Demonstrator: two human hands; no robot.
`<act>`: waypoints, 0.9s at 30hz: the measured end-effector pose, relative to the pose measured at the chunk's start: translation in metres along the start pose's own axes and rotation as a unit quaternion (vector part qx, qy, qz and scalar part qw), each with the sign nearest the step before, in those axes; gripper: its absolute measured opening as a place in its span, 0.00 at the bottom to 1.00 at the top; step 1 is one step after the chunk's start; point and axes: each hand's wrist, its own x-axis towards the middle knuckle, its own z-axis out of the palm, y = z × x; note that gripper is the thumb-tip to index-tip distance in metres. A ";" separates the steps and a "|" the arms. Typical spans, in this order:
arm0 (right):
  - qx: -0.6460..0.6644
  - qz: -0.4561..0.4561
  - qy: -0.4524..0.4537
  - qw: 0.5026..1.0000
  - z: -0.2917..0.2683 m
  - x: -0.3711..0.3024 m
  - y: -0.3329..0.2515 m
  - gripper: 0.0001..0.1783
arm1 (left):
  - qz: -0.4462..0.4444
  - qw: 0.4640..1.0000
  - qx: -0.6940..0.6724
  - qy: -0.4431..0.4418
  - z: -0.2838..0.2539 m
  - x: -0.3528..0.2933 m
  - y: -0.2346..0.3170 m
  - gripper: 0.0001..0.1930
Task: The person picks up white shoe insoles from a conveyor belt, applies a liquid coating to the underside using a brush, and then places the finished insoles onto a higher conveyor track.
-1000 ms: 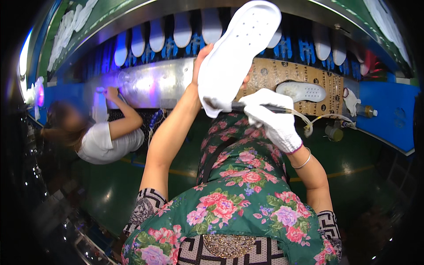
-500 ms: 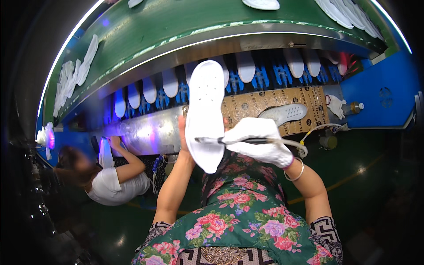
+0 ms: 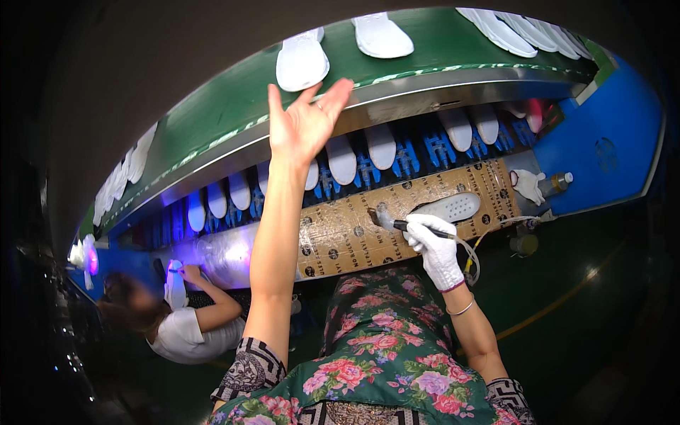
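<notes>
Reaching left hand (image 3: 303, 126) wide open just under white shoe (image 3: 302, 62) on green belt (image 3: 212, 120); gloved right hand (image 3: 433, 244) gripping brush (image 3: 397, 223); probably light, soft, taking at sole edge.

A row of white soles (image 3: 381, 145) is standing in the blue rack (image 3: 366, 171) just below my left fingers (image 3: 338, 92). A grey insole (image 3: 448, 207) is lying on taped cardboard (image 3: 340, 237) just beyond my right fingers (image 3: 425, 230). A co-worker (image 3: 180, 329) is sitting far to their left.
</notes>
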 end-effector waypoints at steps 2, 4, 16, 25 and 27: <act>-0.004 0.015 0.028 0.999 -0.006 -0.001 0.007 0.11 | -0.002 0.989 0.138 0.051 0.002 -0.010 -0.012 0.42; -0.008 0.014 0.044 0.999 -0.010 -0.004 0.011 0.11 | 0.070 0.921 0.379 0.053 0.000 -0.017 -0.006 0.34; 0.006 0.043 0.045 0.998 -0.006 -0.012 0.038 0.13 | 0.175 0.429 0.885 -0.041 -0.010 0.067 0.056 0.24; -0.014 0.031 0.063 0.997 -0.002 -0.009 0.037 0.12 | 0.197 0.527 0.826 0.029 -0.038 0.085 0.070 0.19; -0.017 0.015 0.068 0.997 -0.004 -0.006 0.038 0.11 | 0.237 0.490 0.836 0.066 -0.049 0.086 0.075 0.18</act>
